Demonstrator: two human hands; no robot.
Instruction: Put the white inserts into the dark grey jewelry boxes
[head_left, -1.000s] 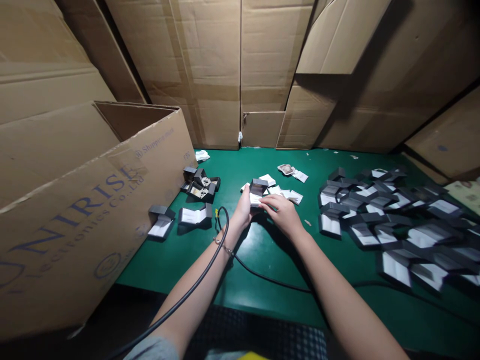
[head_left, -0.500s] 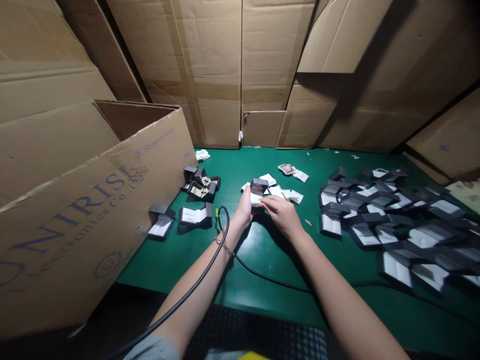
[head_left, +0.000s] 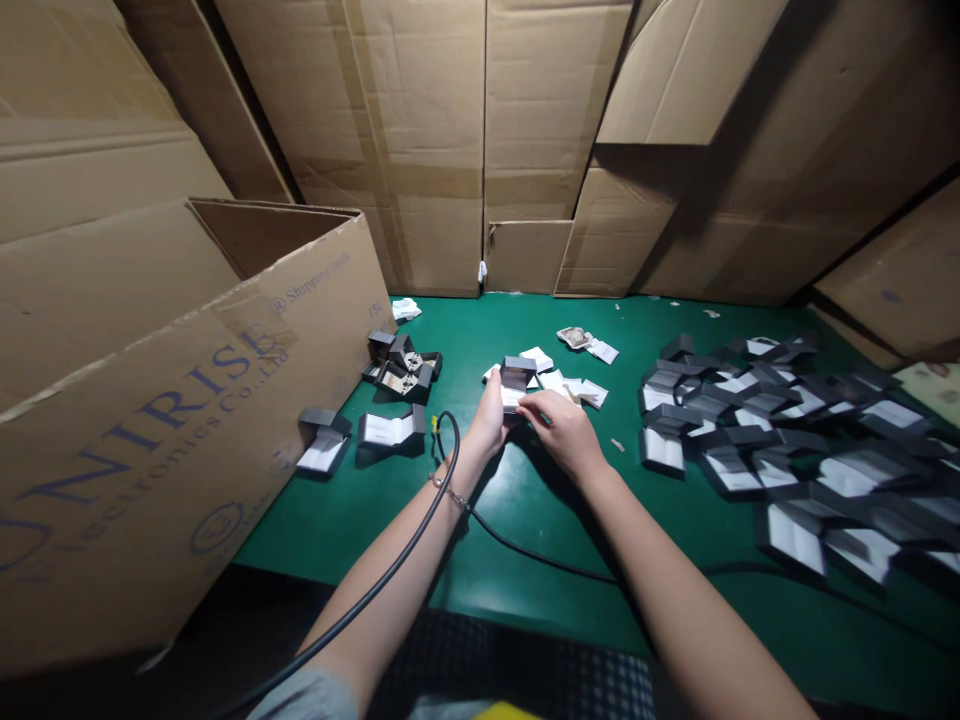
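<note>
My left hand [head_left: 487, 420] is wrapped round a small dark grey hinged box [head_left: 516, 378], open, with a white inside, held just above the green table [head_left: 525, 520]. My right hand [head_left: 564, 428] sits beside it on the right, fingers curled and pinched at the box's white insert. A few white cards [head_left: 562, 383] lie on the table right behind both hands.
A heap of several open grey boxes [head_left: 780, 440] covers the table's right side. A few more boxes [head_left: 390, 400] lie at the left by a big tilted cardboard carton [head_left: 172, 400]. A black cable [head_left: 450, 500] runs across my left wrist. Cardboard sheets [head_left: 525, 150] wall the back.
My right hand has drawn slightly toward me and its fingers have curled at the box's front. The left hand and box have stayed in place.
</note>
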